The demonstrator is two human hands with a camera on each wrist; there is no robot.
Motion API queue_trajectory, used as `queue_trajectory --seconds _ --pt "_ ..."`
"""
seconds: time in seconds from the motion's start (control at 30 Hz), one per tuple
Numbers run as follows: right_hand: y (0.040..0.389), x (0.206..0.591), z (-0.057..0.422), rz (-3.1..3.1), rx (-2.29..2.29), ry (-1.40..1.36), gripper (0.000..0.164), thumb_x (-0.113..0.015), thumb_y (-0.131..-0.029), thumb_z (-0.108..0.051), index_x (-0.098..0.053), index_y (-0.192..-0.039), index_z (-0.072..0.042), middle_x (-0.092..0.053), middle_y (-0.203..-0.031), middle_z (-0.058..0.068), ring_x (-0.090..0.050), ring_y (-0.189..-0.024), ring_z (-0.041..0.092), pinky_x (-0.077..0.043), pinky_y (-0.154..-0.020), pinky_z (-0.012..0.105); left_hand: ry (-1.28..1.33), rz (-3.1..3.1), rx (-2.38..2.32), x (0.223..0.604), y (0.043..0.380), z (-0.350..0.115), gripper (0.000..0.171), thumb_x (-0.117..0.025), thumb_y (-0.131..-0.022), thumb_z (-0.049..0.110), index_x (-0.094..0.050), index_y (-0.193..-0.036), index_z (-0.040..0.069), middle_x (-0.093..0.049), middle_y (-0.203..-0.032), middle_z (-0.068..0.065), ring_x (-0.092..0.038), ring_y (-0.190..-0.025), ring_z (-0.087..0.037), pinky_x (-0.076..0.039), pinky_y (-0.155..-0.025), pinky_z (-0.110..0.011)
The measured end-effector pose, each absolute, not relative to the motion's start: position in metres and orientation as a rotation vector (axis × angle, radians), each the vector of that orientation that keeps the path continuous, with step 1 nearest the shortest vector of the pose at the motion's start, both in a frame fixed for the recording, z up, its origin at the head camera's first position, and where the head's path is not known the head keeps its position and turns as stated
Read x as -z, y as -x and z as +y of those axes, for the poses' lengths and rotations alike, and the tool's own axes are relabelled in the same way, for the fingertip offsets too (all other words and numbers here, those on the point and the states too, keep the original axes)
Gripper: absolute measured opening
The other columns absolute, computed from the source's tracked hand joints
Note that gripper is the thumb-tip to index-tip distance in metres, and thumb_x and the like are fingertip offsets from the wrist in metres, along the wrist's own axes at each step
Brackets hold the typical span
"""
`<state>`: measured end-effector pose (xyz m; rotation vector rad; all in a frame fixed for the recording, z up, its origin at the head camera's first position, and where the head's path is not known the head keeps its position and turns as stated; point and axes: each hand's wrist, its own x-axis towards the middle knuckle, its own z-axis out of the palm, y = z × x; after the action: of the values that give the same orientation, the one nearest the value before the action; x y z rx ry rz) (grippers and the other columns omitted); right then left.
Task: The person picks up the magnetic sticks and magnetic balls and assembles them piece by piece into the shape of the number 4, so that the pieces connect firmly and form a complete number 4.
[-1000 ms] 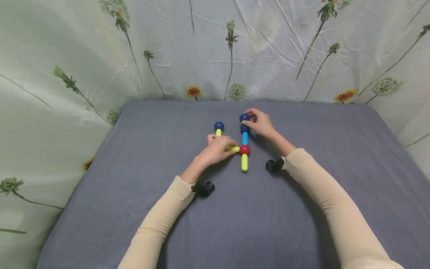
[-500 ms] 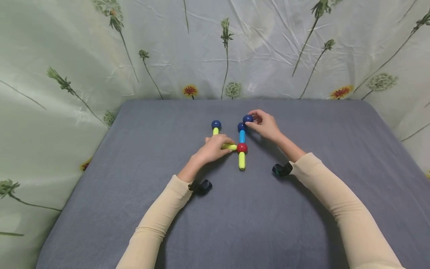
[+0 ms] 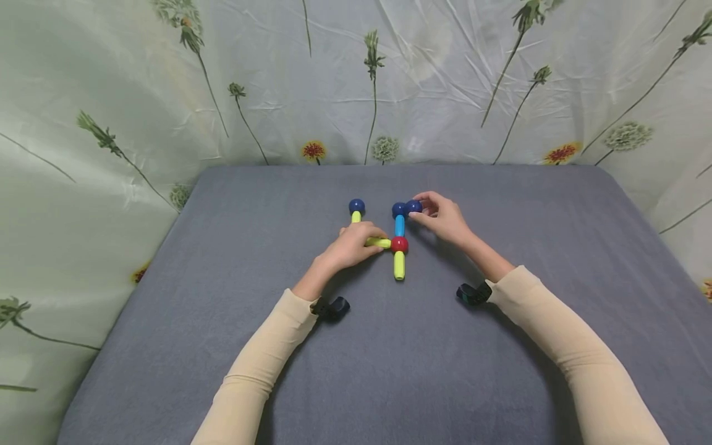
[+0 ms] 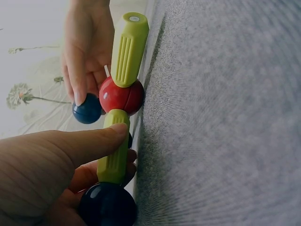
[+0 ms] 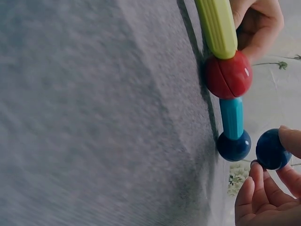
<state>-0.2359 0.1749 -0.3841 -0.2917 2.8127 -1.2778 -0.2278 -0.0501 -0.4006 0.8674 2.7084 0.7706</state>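
Observation:
My left hand (image 3: 353, 244) pinches a yellow-green magnetic rod (image 4: 114, 157) between thumb and fingers. That rod joins a red ball (image 3: 399, 245) to a dark blue ball (image 4: 108, 205), hidden under the hand in the head view. From the red ball, a second yellow-green rod (image 3: 399, 266) points toward me and a light blue rod (image 3: 400, 226) leads away to a blue ball (image 5: 233, 145). Fingertips of my right hand (image 3: 445, 219) hold a loose blue ball (image 5: 272, 149) right of that end ball; the right wrist view shows a narrow gap between them.
Beyond the left hand, another yellow-green rod (image 3: 356, 217) ends in a blue ball (image 3: 356, 206). A grey cloth (image 3: 400, 371) covers the work surface. Behind and left of it hangs a flower-printed curtain (image 3: 311, 99). Each wrist wears a small black camera (image 3: 336, 309).
My right hand has brought the loose blue ball from behind the end ball round to its right side, nearer me. The left hand keeps its hold; the view has shifted slightly.

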Motion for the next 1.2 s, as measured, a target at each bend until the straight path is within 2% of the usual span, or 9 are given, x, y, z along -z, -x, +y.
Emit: queue_trajectory --seconds 0.67,1.2 --pt "0.202 0.388 0.18 2.767 1.298 0.372 0.036 -0.063 -0.089 -0.021 -0.054 -0.12 -0.004 -0.06 -0.103 0.015 -0.056 -0.092 0.025 -0.044 -0.078 0.03 -0.878 2.718 -0.762 0.399 0.227 -0.05 0.025 -0.066 -0.088 0.022 -0.069 -0.11 0.013 -0.068 -0.104 -0.003 -0.059 -0.094 -0.017 -0.035 -0.077 -0.036" --pt "0.174 0.39 0.181 2.687 1.319 0.462 0.034 -0.067 -0.086 -0.018 -0.057 -0.115 -0.004 -0.062 -0.094 0.013 -0.052 -0.081 0.017 -0.044 -0.071 0.023 -0.867 2.721 -0.768 0.401 0.227 -0.05 0.025 -0.066 -0.088 0.021 -0.069 -0.111 0.013 -0.068 -0.105 -0.003 -0.059 -0.095 -0.017 -0.034 -0.076 -0.036"
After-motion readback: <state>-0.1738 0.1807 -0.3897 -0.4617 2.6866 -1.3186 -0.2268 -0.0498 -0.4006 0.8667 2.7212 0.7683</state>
